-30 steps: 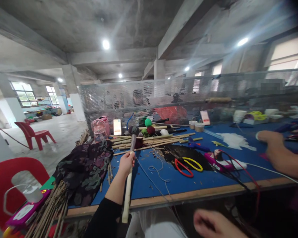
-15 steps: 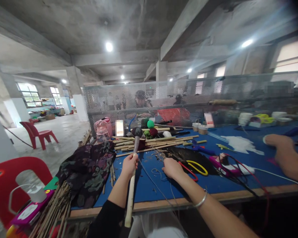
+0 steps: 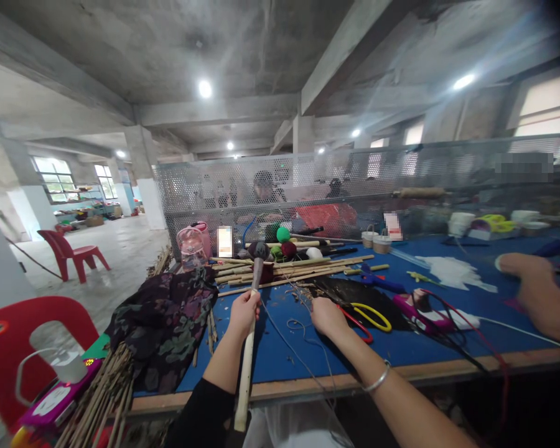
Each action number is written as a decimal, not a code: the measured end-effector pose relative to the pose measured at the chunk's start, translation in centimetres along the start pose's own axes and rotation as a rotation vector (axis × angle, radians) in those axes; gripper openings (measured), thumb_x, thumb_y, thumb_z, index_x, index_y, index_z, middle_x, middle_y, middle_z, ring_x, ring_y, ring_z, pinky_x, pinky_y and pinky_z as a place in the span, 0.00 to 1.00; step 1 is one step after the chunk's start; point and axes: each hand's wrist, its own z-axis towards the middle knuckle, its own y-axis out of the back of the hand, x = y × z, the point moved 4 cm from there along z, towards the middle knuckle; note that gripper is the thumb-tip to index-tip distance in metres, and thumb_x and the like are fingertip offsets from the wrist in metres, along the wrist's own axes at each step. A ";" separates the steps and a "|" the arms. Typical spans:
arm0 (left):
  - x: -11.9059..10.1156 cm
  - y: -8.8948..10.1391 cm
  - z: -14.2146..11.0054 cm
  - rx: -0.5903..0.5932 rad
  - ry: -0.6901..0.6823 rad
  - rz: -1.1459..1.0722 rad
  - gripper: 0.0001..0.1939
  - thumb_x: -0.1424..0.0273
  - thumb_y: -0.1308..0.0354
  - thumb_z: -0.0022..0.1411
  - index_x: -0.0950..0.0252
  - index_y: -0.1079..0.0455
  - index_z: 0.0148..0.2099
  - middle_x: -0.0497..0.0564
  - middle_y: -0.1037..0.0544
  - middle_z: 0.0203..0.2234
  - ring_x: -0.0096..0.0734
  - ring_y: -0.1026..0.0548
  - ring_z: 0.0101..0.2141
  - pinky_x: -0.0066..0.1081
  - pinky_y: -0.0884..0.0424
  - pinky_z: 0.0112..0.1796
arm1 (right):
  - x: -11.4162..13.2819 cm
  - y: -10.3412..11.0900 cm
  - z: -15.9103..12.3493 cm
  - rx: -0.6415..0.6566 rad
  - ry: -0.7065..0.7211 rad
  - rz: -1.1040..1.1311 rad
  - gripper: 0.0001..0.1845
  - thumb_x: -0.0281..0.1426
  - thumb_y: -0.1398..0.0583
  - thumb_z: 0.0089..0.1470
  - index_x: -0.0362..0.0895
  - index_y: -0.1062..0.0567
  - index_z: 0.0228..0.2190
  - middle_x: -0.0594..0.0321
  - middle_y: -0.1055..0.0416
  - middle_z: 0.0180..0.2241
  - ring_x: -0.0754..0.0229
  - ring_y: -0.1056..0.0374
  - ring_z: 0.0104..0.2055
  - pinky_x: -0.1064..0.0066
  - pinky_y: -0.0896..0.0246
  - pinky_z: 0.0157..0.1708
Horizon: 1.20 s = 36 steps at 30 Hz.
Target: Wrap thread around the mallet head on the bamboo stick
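My left hand is closed around a pale wooden stick, which slants up from the table's front edge. Its upper part is wrapped in grey, topped by a dark grey rounded head. To the right, my right hand is closed, palm down, low over the table. A thin strand seems to run from the stick toward its fingers, which are partly hidden. Grey yarn trails loosely between my hands and over the front edge. Scissors with red and yellow handles lie just right of my right hand.
Behind the stick lie several bamboo sticks and a green ball. Dark patterned cloth covers the table's left side. A purple device with cables lies right; a co-worker's arm reaches in there. A mesh partition stands behind.
My right hand has shifted slightly right, away from the stick, and the loose yarn has changed shape. My left hand and the stick stay almost in place.
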 end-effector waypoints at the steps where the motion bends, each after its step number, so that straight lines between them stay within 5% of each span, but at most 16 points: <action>1: 0.0 0.0 0.0 -0.001 0.001 0.002 0.15 0.59 0.41 0.44 0.66 0.37 0.26 0.42 0.37 0.15 0.17 0.42 0.13 0.21 0.46 0.14 | 0.0 0.0 0.0 -0.003 0.006 -0.004 0.12 0.20 0.46 0.48 0.35 0.23 0.32 0.41 0.27 0.36 0.45 0.29 0.40 0.64 0.39 0.35; 8: -0.1 0.0 -0.1 -0.015 0.016 0.022 0.13 0.60 0.43 0.45 0.66 0.39 0.24 0.42 0.38 0.15 0.17 0.43 0.13 0.21 0.47 0.14 | 0.1 0.0 0.1 0.014 0.006 -0.042 0.15 0.18 0.49 0.49 0.34 0.24 0.34 0.41 0.27 0.37 0.48 0.30 0.42 0.65 0.39 0.38; 13: 0.0 0.0 0.0 -0.014 0.006 0.043 0.14 0.60 0.43 0.45 0.66 0.39 0.23 0.42 0.38 0.14 0.17 0.43 0.13 0.22 0.47 0.14 | -0.1 -0.1 0.3 0.011 -0.032 -0.025 0.13 0.28 0.42 0.48 0.35 0.25 0.37 0.42 0.28 0.39 0.47 0.31 0.43 0.65 0.39 0.40; 36: -0.2 -0.2 -0.3 -0.019 0.023 0.079 0.11 0.63 0.46 0.47 0.66 0.39 0.23 0.42 0.39 0.13 0.17 0.43 0.12 0.21 0.46 0.14 | -0.3 -0.8 0.8 0.012 0.018 -0.067 0.15 0.19 0.49 0.48 0.36 0.25 0.35 0.42 0.28 0.38 0.49 0.30 0.42 0.64 0.40 0.38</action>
